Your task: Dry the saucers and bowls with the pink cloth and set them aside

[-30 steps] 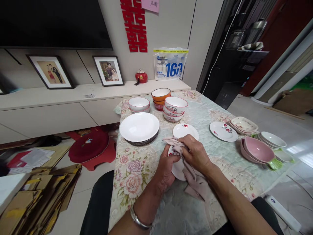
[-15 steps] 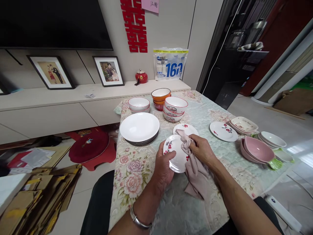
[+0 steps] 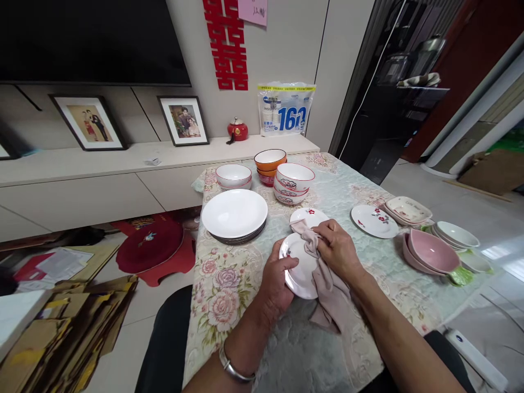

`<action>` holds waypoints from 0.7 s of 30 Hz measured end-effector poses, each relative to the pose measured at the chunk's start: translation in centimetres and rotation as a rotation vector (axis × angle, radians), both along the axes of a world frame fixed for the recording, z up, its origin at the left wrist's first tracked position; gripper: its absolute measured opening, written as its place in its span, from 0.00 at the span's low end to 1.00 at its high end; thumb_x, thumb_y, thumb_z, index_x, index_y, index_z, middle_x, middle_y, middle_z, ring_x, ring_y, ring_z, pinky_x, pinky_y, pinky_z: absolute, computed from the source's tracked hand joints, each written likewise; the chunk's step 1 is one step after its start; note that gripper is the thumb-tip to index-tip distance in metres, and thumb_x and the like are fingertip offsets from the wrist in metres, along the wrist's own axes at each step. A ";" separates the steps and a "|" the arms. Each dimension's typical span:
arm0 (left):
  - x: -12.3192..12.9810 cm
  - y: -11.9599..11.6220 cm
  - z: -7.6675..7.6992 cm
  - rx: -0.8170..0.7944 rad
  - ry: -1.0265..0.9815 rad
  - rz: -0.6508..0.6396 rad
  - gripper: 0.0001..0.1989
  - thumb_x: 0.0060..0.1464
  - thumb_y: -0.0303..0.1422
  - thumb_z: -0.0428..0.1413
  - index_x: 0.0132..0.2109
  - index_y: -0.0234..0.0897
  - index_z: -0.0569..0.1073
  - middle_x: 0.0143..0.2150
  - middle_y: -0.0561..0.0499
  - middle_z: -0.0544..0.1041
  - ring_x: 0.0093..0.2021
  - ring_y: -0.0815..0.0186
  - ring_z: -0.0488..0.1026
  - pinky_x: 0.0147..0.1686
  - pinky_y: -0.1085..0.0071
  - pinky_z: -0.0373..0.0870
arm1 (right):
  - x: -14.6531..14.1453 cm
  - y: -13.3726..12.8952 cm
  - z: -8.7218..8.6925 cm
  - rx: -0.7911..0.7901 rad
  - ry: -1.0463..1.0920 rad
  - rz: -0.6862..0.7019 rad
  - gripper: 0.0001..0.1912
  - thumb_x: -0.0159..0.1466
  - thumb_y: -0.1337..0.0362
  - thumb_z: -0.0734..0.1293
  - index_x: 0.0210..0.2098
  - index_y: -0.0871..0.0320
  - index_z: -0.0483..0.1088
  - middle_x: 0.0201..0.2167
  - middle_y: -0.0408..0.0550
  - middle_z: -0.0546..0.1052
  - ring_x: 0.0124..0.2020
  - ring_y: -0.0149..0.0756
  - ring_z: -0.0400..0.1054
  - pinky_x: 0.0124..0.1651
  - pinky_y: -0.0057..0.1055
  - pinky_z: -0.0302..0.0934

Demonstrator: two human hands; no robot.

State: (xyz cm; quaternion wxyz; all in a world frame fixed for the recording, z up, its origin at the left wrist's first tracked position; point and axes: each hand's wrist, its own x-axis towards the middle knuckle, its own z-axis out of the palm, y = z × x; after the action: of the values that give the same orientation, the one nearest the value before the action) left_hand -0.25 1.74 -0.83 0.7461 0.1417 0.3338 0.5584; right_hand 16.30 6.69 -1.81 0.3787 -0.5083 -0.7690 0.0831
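Note:
My left hand (image 3: 278,275) grips the left edge of a small white plate (image 3: 302,273) with red flowers, thumb on its face. The plate is tilted above the table. My right hand (image 3: 339,248) is closed on a pinkish-beige cloth (image 3: 331,295), pressed against the plate's upper right edge; the rest of the cloth hangs down over the plate's right side. Just behind, another flowered plate (image 3: 313,216) lies on the table, partly hidden by the cloth and my hand. To the left sits a stack of large white plates (image 3: 234,213).
Stacked white bowls (image 3: 291,188), orange bowls (image 3: 270,159) and pale bowls (image 3: 233,176) stand at the back of the flowered tablecloth (image 3: 229,305). On the right are a flowered plate (image 3: 374,221), pink bowls (image 3: 433,252), white bowls (image 3: 456,233) and square dishes (image 3: 408,209). A red stool (image 3: 153,245) stands left.
The held plate has shifted slightly right and down and turned in my left hand. My right hand has moved a little up along its edge with the cloth.

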 end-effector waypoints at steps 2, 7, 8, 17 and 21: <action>0.1 0.1 -0.2 -0.009 0.000 0.039 0.29 0.32 0.22 0.58 0.48 0.36 0.71 0.29 0.53 0.79 0.26 0.65 0.73 0.30 0.70 0.68 | -0.6 -0.5 0.1 0.055 -0.071 -0.033 0.16 0.59 0.74 0.60 0.44 0.59 0.73 0.37 0.51 0.72 0.40 0.40 0.68 0.43 0.34 0.62; 0.3 0.4 -0.4 -0.014 -0.027 0.117 0.25 0.36 0.26 0.62 0.47 0.35 0.73 0.32 0.51 0.80 0.32 0.60 0.77 0.35 0.67 0.71 | -2.7 -1.9 0.5 -0.019 -0.203 0.119 0.13 0.62 0.75 0.59 0.41 0.59 0.71 0.36 0.51 0.71 0.38 0.40 0.67 0.40 0.34 0.62; 0.4 0.4 -0.5 -0.011 -0.040 0.125 0.24 0.37 0.27 0.64 0.46 0.35 0.73 0.34 0.50 0.81 0.34 0.59 0.78 0.36 0.67 0.71 | -3.0 -2.0 0.6 -0.040 -0.190 0.179 0.13 0.62 0.75 0.59 0.41 0.58 0.71 0.36 0.50 0.72 0.38 0.39 0.67 0.40 0.33 0.62; 0.9 -0.1 -0.6 0.044 -0.083 0.103 0.21 0.44 0.37 0.67 0.46 0.35 0.74 0.37 0.47 0.81 0.41 0.57 0.79 0.41 0.66 0.72 | -2.5 -1.6 0.9 -0.038 -0.123 0.143 0.15 0.62 0.77 0.58 0.42 0.57 0.71 0.37 0.50 0.71 0.41 0.38 0.67 0.44 0.32 0.61; 0.4 0.1 -0.7 0.048 -0.073 0.166 0.25 0.45 0.37 0.66 0.50 0.35 0.73 0.41 0.45 0.82 0.42 0.56 0.79 0.42 0.65 0.72 | -2.4 -1.8 1.4 -0.180 -0.279 0.007 0.13 0.60 0.77 0.59 0.38 0.60 0.71 0.35 0.51 0.71 0.36 0.39 0.66 0.38 0.32 0.59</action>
State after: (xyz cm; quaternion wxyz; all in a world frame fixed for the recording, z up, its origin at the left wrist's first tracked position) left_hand 0.16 1.85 -1.58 0.7054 0.1110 0.3035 0.6309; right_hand 13.94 4.86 -0.41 0.2206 -0.5439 -0.8055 0.0816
